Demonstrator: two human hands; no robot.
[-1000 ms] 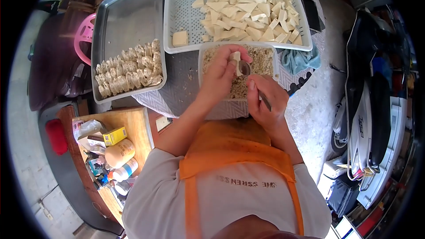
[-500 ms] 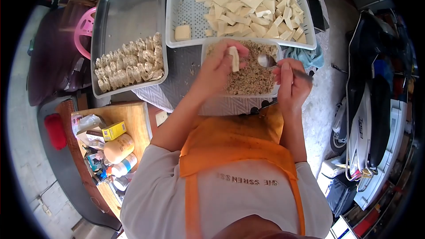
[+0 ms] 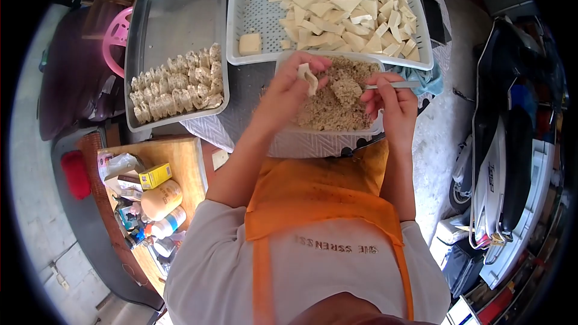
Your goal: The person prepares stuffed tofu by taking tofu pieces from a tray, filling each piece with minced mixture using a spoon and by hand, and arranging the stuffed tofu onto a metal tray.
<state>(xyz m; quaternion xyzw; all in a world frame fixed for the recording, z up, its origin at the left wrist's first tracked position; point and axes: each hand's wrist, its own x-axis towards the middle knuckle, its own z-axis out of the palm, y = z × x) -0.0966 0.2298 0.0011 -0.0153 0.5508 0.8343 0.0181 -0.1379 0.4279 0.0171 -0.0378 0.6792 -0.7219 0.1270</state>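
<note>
My left hand (image 3: 282,91) pinches a pale tofu piece (image 3: 309,78) with a gap along its edge, above the left side of a plastic container (image 3: 377,127). That container holds crumbly brown-grey filling (image 3: 334,114). My right hand (image 3: 394,101) grips a spoon (image 3: 397,85) by its handle, over the container's right side. A mound of filling covers the spoon's bowl. Behind the container, a white perforated basket (image 3: 256,6) holds a pile of tofu triangles (image 3: 346,15). One thicker tofu block (image 3: 250,44) lies in its near left corner.
To the left, a metal tray (image 3: 174,15) holds rows of filled tofu pieces (image 3: 174,87) at its near end. A blue cloth (image 3: 426,78) lies right of the container. Bottles and boxes crowd a wooden table (image 3: 189,162) at lower left. A motorbike (image 3: 497,174) stands at right.
The spoon has turned and now carries a heap of filling; before, its bowl looked bare. The tofu piece in my left hand has tilted, its gap now showing more.
</note>
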